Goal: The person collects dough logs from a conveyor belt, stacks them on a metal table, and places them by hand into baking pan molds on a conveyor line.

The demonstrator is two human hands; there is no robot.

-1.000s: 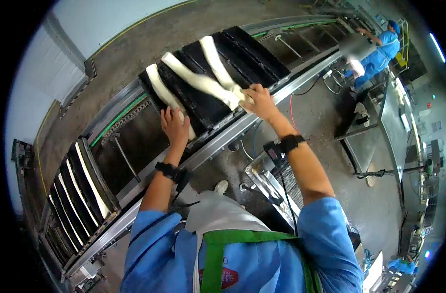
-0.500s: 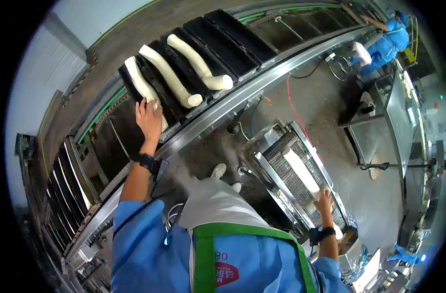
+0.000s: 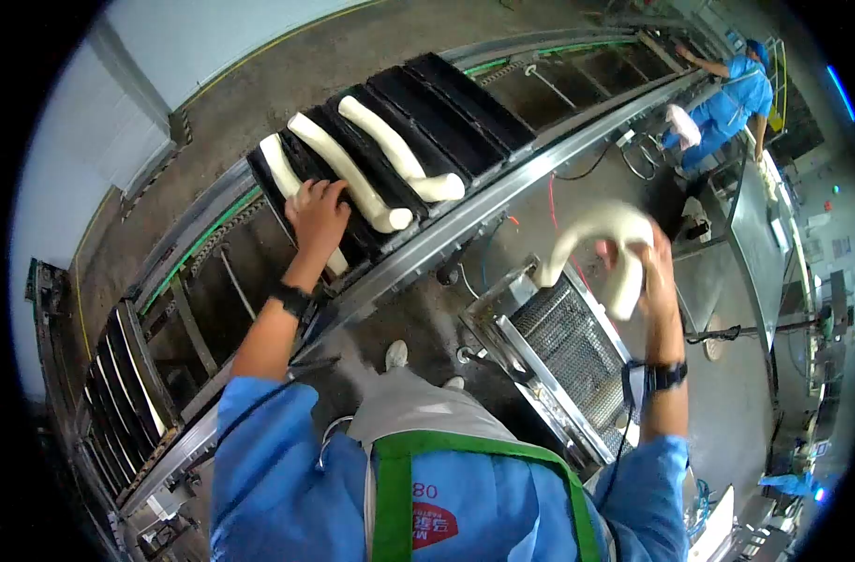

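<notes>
My right hand (image 3: 659, 272) is raised over a small mesh conveyor (image 3: 572, 351) and grips a thick, pale dough roll (image 3: 587, 225) near its middle. Both ends of that roll droop, so it bends into an arch. My left hand (image 3: 317, 217) rests, fingers spread, on another dough roll (image 3: 279, 167) in the leftmost channel of a black tray (image 3: 446, 89); it covers that roll's middle. Two more dough rolls, a second (image 3: 338, 164) and a third (image 3: 390, 140), lie in the tray's neighbouring channels, their near ends bent sideways.
The tray sits on a long metal-railed conveyor (image 3: 399, 267). Further along on the left, another black tray (image 3: 132, 375) holds several pale rolls. A person in blue (image 3: 741, 103) stands by the line at upper right. A metal table (image 3: 750, 225) stands on the right.
My right hand has lifted the dough roll off the mesh conveyor and moved up with it. The tray appears shifted slightly right and down; my left hand stays on its roll.
</notes>
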